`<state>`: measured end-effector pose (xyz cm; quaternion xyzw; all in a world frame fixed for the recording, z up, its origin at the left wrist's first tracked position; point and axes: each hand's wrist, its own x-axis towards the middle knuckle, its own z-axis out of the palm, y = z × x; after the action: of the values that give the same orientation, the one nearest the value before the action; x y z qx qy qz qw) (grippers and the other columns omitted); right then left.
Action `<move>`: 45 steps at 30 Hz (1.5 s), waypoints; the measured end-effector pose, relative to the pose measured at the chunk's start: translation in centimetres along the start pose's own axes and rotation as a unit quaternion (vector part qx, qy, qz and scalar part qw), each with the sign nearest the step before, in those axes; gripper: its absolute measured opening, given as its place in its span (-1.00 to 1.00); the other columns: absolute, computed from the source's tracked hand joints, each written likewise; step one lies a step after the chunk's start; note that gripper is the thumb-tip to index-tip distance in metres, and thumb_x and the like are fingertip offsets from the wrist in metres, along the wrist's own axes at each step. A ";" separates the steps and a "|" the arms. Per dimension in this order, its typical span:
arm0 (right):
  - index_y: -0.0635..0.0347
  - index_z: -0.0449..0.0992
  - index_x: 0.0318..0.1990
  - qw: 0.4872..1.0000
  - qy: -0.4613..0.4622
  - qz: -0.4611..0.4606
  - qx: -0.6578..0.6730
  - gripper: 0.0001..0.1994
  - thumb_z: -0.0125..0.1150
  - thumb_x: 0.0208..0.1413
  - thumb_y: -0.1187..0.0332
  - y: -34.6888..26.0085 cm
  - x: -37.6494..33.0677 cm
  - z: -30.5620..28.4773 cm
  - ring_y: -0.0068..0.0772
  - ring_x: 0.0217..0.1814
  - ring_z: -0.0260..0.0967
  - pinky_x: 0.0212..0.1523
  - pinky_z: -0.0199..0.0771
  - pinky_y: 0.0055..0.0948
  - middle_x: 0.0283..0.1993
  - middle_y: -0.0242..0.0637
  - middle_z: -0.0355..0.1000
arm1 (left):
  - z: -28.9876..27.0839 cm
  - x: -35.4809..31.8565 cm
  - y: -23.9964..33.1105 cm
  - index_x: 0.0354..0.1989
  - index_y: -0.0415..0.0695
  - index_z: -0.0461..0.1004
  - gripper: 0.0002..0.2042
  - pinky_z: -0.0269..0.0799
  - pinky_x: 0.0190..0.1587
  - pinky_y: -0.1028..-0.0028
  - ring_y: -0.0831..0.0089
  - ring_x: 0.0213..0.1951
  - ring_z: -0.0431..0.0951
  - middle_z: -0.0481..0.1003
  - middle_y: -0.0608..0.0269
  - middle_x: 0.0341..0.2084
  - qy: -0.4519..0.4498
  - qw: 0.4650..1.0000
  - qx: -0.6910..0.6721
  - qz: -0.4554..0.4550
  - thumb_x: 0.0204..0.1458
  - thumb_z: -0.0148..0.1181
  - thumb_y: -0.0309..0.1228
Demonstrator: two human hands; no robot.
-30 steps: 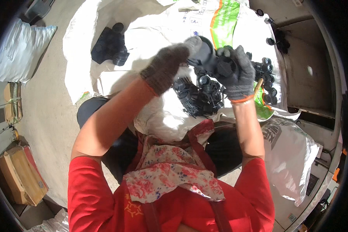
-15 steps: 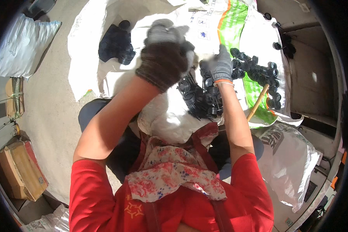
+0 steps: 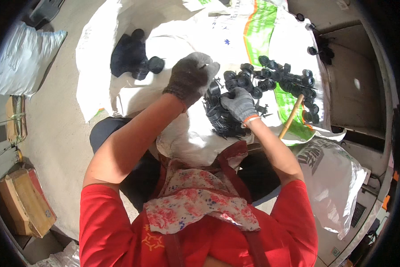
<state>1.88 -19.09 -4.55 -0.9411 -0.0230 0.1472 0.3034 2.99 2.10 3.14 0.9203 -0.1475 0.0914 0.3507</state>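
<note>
My left hand [image 3: 192,76], in a dark glove with pale fingertips, is over the white sack, just left of a heap of black plastic parts [image 3: 222,120]. Its fingers are curled in, and what they hold, if anything, is hidden. My right hand [image 3: 241,105], in a grey glove with an orange cuff, is at the heap's right side. Thumb and fingers close on a black plastic part there, mostly covered by the glove. Round black capped pieces [image 3: 243,80] lie just beyond it. To the left, a separate group of black parts [image 3: 129,55] rests on the sack.
More black capped parts [image 3: 297,84] are strewn across the sack's green stripe, beside a wooden stick [image 3: 292,116]. A clear plastic bag [image 3: 331,187] stands at right. A white bag [image 3: 26,60] and a cardboard box [image 3: 25,202] are at the far left.
My left hand has come nearer my body. My right hand has moved nearer and left onto the heap. Another round black part now shows at the left group.
</note>
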 end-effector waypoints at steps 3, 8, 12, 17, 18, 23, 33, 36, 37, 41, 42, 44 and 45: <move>0.28 0.49 -0.30 0.985 0.102 -0.111 0.086 -0.73 0.34 -0.19 0.39 -1.7 -3.2 -3.6 -0.39 -0.36 0.42 -0.23 0.43 -0.44 -0.40 -0.25 0.47 | 2.1 -0.5 1.0 0.00 -0.32 0.31 -0.46 0.43 -0.13 0.27 0.15 -0.18 0.51 0.45 -0.11 -0.18 -0.004 0.943 -0.245 -0.226 -0.02 0.18 -0.12; 0.31 0.28 0.00 0.945 0.136 -0.275 0.117 -0.36 0.46 -0.31 0.39 -2.0 -6.0 -4.8 -0.26 0.00 0.32 0.00 0.37 -0.37 -0.04 -0.11 0.32 | 1.6 -0.9 1.0 0.27 -0.33 -0.02 -0.37 0.49 -0.11 0.29 0.07 0.03 0.43 0.27 -0.15 0.09 -0.250 0.832 -0.459 -0.186 0.12 0.07 -0.28; 0.34 0.20 0.15 0.954 0.059 -0.151 0.250 -0.23 0.46 -0.26 0.34 -3.0 -5.0 -5.0 -0.17 0.11 0.26 0.13 0.28 -0.37 0.08 -0.08 0.29 | 1.6 -1.5 2.5 0.23 -0.27 0.10 -0.44 0.53 -0.17 0.48 0.17 -0.07 0.50 0.34 -0.08 0.01 -0.282 0.858 -0.421 -0.080 0.11 0.10 -0.30; 0.21 0.35 0.10 0.930 0.183 -0.300 -0.111 -0.48 0.22 -0.11 0.39 -3.3 -4.8 -6.1 -0.10 0.18 0.23 0.22 0.16 -0.21 0.04 -0.12 0.37 | 1.2 -1.4 2.3 0.11 -0.29 0.22 -0.49 0.52 -0.12 0.43 0.34 -0.21 0.52 0.49 0.04 -0.24 -0.259 0.536 -0.733 -0.329 0.10 0.13 -0.20; 0.14 0.42 -0.02 0.906 0.149 -0.365 -0.151 -0.54 0.19 -0.19 0.29 -4.3 -4.5 -6.7 -0.01 0.18 0.16 0.26 -0.02 0.03 0.05 -0.16 0.34 | 2.7 -1.6 1.0 0.12 -0.27 0.19 -0.46 0.49 -0.08 0.29 0.19 -0.16 0.49 0.42 -0.13 -0.20 -0.309 0.500 -0.706 -0.395 0.12 0.04 -0.09; -0.05 0.53 -0.26 0.845 0.183 -0.358 -0.351 -0.73 0.19 -0.24 0.26 -5.7 -4.9 -8.1 -0.08 0.20 0.17 0.22 -0.07 0.13 0.00 -0.33 0.39 | 1.2 -1.6 2.2 -0.25 -0.24 0.46 -0.74 0.41 -0.10 0.30 0.20 -0.11 0.44 0.43 0.06 -0.18 -0.340 0.879 -0.335 -0.009 -0.05 0.24 -0.33; 0.22 0.40 -0.62 0.714 -0.213 -0.191 0.639 -0.70 0.04 0.05 0.22 -3.3 -4.6 -9.7 -0.45 -0.57 0.21 -0.30 0.32 -0.43 -0.67 -0.34 0.28 | -0.5 -1.1 3.1 -0.44 -0.19 0.48 -0.87 0.42 -0.39 0.31 0.28 -0.57 0.42 0.39 0.21 -0.65 0.129 0.959 -0.077 0.242 -0.17 0.23 -0.43; 0.19 0.39 -0.59 0.673 -0.137 -0.227 0.690 -0.57 -0.08 0.17 0.06 -6.2 -2.9 -10.8 -0.31 -0.35 0.27 -0.27 0.36 -0.25 -0.54 -0.24 0.34 | -1.4 -1.1 2.4 -0.20 -0.20 0.45 -0.59 0.48 -0.12 0.31 0.37 -0.23 0.52 0.50 0.13 -0.35 -0.064 0.815 -0.556 -0.150 -0.06 0.27 -0.11; 0.27 0.48 -0.45 0.661 -0.019 -0.042 0.749 -0.53 -0.08 0.18 0.00 -7.4 -3.4 -10.5 -0.28 -0.25 0.39 -0.15 0.43 -0.26 -0.37 -0.17 0.45 | 0.4 -1.2 1.1 -0.08 -0.21 0.40 -0.50 0.46 -0.03 0.26 0.31 -0.09 0.49 0.48 0.02 -0.20 -0.124 0.683 -0.695 -0.189 -0.05 0.26 -0.06; 0.35 0.46 -0.07 0.818 0.053 -0.133 0.558 -0.50 -0.14 0.26 0.02 -8.7 -2.7 -7.5 -0.39 -0.12 0.44 -0.04 0.45 -0.42 -0.19 -0.18 0.49 | -0.8 -1.4 5.1 0.17 -0.15 0.14 -0.29 0.31 0.09 -0.08 -0.18 0.07 0.32 0.24 -0.10 0.08 -0.212 0.487 -0.814 -0.233 -0.04 0.18 0.05; 0.35 0.44 -0.04 0.857 0.106 -0.171 0.474 -0.52 -0.14 0.26 0.05 -8.8 -2.3 -7.1 -0.41 -0.09 0.43 -0.02 0.44 -0.44 -0.16 -0.20 0.49 | -0.4 -1.4 4.4 0.15 -0.16 0.18 -0.37 0.34 0.09 0.05 -0.03 0.07 0.34 0.27 -0.06 0.06 -0.194 0.545 -0.791 -0.197 -0.05 0.22 -0.10; 0.34 0.39 0.04 0.863 0.156 -0.224 0.425 -0.62 -0.15 0.26 0.23 -8.9 -1.1 -6.2 -0.40 -0.01 0.38 0.08 0.34 -0.42 -0.04 -0.18 0.44 | 0.2 -0.9 2.3 0.10 -0.19 0.25 -0.47 0.42 0.08 0.33 0.28 0.08 0.38 0.34 0.03 0.01 -0.155 0.653 -0.732 -0.121 -0.07 0.29 -0.41; 0.35 0.39 0.03 0.878 0.150 -0.186 0.416 -0.65 -0.09 0.23 0.27 -9.0 -0.8 -6.0 -0.42 -0.02 0.37 0.05 0.35 -0.45 -0.06 -0.20 0.44 | 0.1 -0.8 1.8 0.01 -0.18 0.33 -0.56 0.44 0.01 0.41 0.35 0.01 0.42 0.37 0.08 -0.03 -0.127 0.722 -0.675 -0.083 -0.11 0.26 -0.51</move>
<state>3.23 -15.25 5.47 -0.7176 -0.0885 -0.0591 0.6883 1.67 0.95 3.99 0.4515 -0.1364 -0.1796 0.8633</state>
